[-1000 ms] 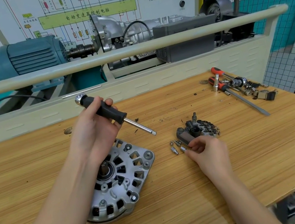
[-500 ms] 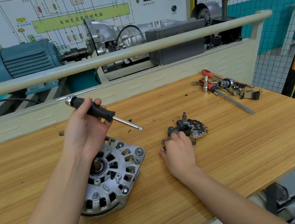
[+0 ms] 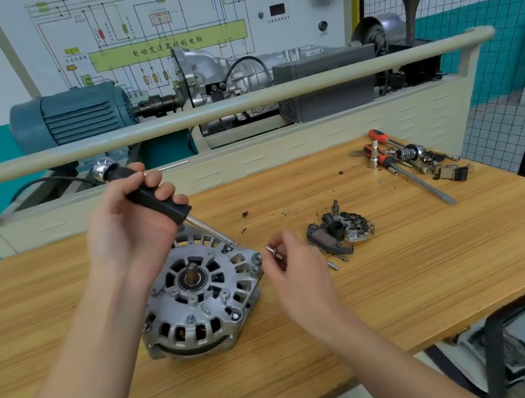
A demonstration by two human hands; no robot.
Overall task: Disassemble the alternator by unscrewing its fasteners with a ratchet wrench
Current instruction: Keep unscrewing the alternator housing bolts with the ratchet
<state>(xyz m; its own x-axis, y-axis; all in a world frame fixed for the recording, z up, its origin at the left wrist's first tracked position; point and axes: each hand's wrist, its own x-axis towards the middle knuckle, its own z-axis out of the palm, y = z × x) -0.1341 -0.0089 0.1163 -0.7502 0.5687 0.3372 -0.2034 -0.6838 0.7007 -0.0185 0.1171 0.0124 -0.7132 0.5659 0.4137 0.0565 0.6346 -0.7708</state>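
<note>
One alternator lies near the front edge of the surface. Two hands are over it: the left hand holds one black-handled driver, the right hand pinches one small metal socket. One removed rectifier assembly lies mid-surface, with two loose screws visible beside it. Two red-handled screwdrivers lie near the far right corner among small parts too jumbled to count.

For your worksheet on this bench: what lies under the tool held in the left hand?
The alternator lies on the wooden bench beneath the tool's shaft. The left hand covers part of its housing.
</note>
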